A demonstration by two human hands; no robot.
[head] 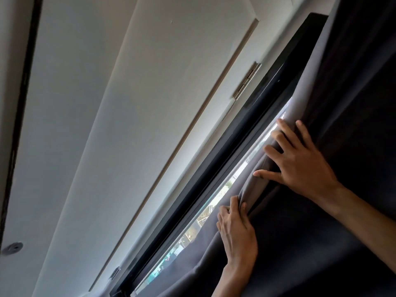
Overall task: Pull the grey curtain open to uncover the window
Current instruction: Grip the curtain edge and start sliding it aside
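The view is tilted. A dark grey curtain (334, 211) hangs over most of the window at the right. Only a narrow bright strip of window glass (194, 229) shows between the curtain's left edge and the black window frame (246, 116). My right hand (300, 159) lies on the curtain's edge higher up, fingers spread and curled over the bunched fold. My left hand (237, 232) is lower, its fingers hooked around the same edge fold. Both forearms come in from the lower right.
A white wall panel or door (128, 125) with a metal hinge (246, 83) fills the left beside the frame. A dark strip (19, 103) runs down the far left. A small round fitting (13, 247) sits at lower left.
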